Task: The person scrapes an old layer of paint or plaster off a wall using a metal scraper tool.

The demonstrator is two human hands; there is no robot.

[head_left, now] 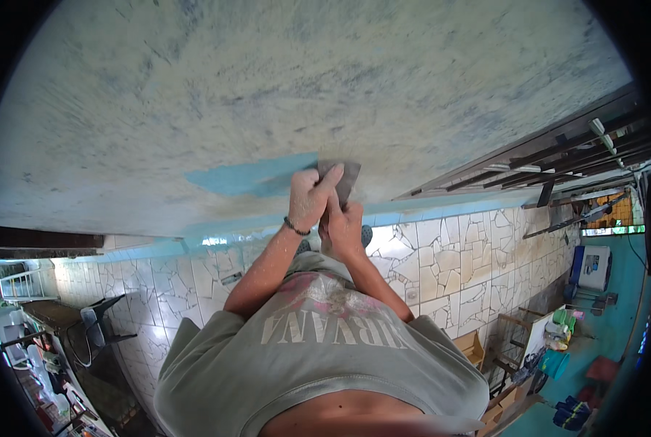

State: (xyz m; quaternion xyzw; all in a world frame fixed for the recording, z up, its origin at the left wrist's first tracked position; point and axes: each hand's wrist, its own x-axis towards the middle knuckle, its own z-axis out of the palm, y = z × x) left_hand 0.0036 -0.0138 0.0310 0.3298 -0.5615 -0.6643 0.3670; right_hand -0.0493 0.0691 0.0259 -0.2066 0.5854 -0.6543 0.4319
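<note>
Both of my hands are together on a flat dark scraper [349, 177], its wide edge against the mottled whitish wall [303, 93]. My left hand [308, 199], dusty and with a dark beaded bracelet at the wrist, presses its thumb on the flat face. Just below, my right hand [347, 226] closes around the lower part, so any handle is hidden by the fingers. Left of the scraper, a smooth light-blue patch [243, 176] shows on the wall with a ragged border against the whitish coat. Pale dust clings to both hands and forearms.
A dark-barred window [544, 158] borders the wall on the right. Broken-tile flooring [440, 257] runs behind me. A dark chair [98, 322] stands at left; a cluttered table [541, 333] and a teal bucket [554, 364] are at right.
</note>
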